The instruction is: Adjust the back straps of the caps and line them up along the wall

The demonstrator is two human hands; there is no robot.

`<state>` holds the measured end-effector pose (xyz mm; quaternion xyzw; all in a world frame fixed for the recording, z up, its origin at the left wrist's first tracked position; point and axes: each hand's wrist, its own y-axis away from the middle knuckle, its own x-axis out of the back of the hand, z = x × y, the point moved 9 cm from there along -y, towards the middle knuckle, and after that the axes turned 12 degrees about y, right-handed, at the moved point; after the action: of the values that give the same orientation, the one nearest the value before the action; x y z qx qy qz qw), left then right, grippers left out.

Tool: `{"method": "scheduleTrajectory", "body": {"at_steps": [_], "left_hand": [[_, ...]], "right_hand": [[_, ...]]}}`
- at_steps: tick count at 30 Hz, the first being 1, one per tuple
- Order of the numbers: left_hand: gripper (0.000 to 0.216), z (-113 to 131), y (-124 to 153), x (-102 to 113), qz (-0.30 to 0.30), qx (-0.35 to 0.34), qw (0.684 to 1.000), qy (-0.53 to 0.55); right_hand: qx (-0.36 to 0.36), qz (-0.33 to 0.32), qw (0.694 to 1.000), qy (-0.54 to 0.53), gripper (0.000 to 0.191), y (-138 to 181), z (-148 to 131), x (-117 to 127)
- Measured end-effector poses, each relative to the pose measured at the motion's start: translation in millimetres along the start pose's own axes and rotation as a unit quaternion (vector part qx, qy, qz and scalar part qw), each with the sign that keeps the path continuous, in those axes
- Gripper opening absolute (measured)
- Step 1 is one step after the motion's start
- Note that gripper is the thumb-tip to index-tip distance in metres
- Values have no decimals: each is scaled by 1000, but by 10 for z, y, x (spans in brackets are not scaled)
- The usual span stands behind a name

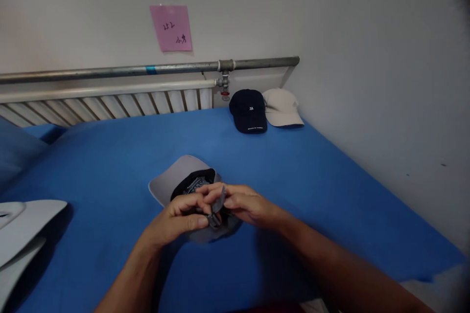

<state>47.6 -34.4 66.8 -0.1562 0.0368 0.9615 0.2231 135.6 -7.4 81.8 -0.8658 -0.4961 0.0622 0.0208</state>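
1 grey cap, upturned, lies mid-bed. Our left hand and right hand meet over its rear edge, fingers pressed together, both pinching its adjustment strap. At the far end we list 2 more, side by side: navy cap, beige cap.

Head view, facing forward and down, close over bed
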Motion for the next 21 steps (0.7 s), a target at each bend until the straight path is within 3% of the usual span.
{"method": "scheduleTrajectory", "body": {"at_steps": [4, 7, 9, 13, 21], "left_hand": [[7, 18, 1, -9, -7, -6, 1000, 17], [7, 101, 4, 33, 12, -33, 999, -20], [7, 118, 9, 93, 37, -40, 998, -28], [10, 10, 13, 199, 83, 3, 997, -3], [19, 22, 9, 294, 135, -9, 991, 20]], "right_hand": [[19, 29, 999, -15, 12, -7, -44, 29], [47, 107, 990, -74, 16, 2, -108, 200], [29, 137, 985, -98, 16, 9, -78, 286], [-42, 110, 992, -42, 13, -4, 59, 256], [-100, 135, 986, 6, 14, -3, 214, 233]]}}
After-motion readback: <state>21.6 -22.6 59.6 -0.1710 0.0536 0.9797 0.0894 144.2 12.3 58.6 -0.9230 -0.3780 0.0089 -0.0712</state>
